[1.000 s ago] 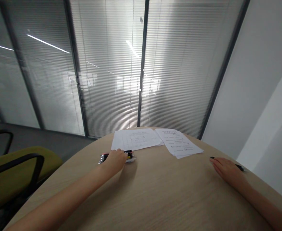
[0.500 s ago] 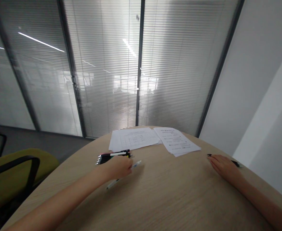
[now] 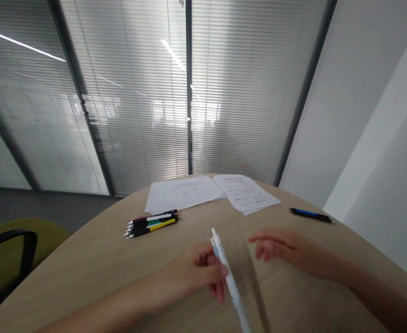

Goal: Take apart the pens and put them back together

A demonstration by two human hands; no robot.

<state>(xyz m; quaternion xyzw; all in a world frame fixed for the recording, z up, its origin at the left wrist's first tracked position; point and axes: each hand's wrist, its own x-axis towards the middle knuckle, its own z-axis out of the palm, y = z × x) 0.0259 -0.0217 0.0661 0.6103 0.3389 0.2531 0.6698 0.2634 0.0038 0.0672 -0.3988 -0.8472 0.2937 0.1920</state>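
A white pen (image 3: pixel 231 287) is pinched between the thumb and fingers of my left hand (image 3: pixel 203 270), tilted, its upper end pointing away from me and its lower end running out of the bottom of the view. To the right of it, my right hand (image 3: pixel 281 245) hovers over the table with nothing in it, fingers reaching toward the pen but apart from it. Beyond my right hand a blue and black pen (image 3: pixel 311 215) lies on the table. A bundle of several pens (image 3: pixel 153 223), with black, white, green and yellow barrels, lies beyond my left hand.
Printed sheets of paper (image 3: pixel 184 194) lie toward the far edge of the round wooden table (image 3: pixel 95 259), with another stack (image 3: pixel 247 194) beside them. A chair with a black armrest (image 3: pixel 30 249) stands at the left. Behind is a glass partition with blinds (image 3: pixel 144 92).
My left hand has lifted the white pen off the table beside the bundle and brought it nearer, to the right. My right hand has left the blue and black pen and moved left.
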